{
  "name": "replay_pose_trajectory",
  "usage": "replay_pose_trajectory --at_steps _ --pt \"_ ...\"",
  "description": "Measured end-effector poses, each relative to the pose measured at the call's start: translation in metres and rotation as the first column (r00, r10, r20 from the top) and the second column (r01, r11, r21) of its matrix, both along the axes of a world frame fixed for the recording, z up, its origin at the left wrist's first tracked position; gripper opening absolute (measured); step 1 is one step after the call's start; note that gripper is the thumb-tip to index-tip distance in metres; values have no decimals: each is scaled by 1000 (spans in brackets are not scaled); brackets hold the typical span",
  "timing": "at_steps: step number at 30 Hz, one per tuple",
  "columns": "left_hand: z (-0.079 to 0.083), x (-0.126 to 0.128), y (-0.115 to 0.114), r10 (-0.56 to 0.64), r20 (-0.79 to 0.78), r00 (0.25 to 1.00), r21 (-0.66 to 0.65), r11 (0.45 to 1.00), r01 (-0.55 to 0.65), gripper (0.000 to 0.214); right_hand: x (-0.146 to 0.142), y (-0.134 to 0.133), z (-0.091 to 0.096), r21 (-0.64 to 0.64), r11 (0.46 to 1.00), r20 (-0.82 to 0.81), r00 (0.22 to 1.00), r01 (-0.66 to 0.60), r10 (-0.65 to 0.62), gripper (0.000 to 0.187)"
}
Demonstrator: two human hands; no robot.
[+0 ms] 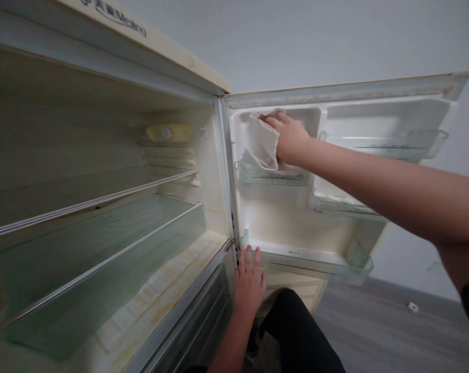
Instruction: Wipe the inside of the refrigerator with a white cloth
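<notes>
My right hand [290, 137] is closed on a whitish cloth [266, 142], held against the inner panel of the open fridge door [284, 207] near its upper corner on the hinge side. The cloth hangs over the small upper door shelf [273, 180]. Some of my fingers are hidden behind the cloth. My left hand [250, 280] has its fingers stretched out, with the fingertips at the hinge-side end of the clear bottom door shelf [312, 267].
At the left stands the open fridge compartment [214, 181] with a glass shelf [102, 199], a clear drawer front [121, 269] and yellowish stains. Below is a second open compartment [195, 321]. A small white object [412, 307] lies on the grey floor [374, 331].
</notes>
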State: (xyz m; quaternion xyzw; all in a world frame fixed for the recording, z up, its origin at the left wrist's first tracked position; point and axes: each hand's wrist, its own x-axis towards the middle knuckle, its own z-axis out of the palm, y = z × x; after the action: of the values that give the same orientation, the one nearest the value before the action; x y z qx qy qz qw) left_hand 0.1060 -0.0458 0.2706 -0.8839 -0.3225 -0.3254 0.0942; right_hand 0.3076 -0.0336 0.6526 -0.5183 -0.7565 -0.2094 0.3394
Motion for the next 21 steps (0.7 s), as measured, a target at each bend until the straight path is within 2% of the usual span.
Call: replay_pose_trajectory --at_steps 1,2,3,5,7,9,11,15,17,21 --pt "0 0 0 1 2 1000 0 1000 -1 81 5 -12 1 33 995 189 977 94 -99 28" --pt "0 1 0 2 6 1000 1 1000 -2 81 9 -22 2 85 980 342 919 177 -196 25" --pt "0 1 0 5 10 1000 1 1000 -5 81 14 -29 2 140 962 417 867 236 -273 22" --pt "0 2 -1 3 20 1000 -1 1000 -3 80 24 -36 0 222 922 445 808 319 -386 22" --pt "0 3 -2 -3 27 1000 -6 1000 4 81 36 -34 -3 249 898 412 800 362 -437 35" --pt "1 2 -2 -11 31 999 -10 1000 12 81 47 -24 -8 236 896 368 818 377 -442 48" --pt "1 2 -2 -14 33 999 -10 1000 14 80 52 -12 -14 202 899 342 833 388 -436 50" --pt "1 1 -1 -18 31 999 11 1000 17 77 32 11 -18 94 905 389 821 415 -418 29" --pt "0 1 0 -17 31 999 18 1000 17 78 11 19 -14 50 899 511 762 435 -398 22" --pt "0 0 0 -12 35 999 12 1000 12 81 -28 31 -6 47 884 737 581 464 -344 28"
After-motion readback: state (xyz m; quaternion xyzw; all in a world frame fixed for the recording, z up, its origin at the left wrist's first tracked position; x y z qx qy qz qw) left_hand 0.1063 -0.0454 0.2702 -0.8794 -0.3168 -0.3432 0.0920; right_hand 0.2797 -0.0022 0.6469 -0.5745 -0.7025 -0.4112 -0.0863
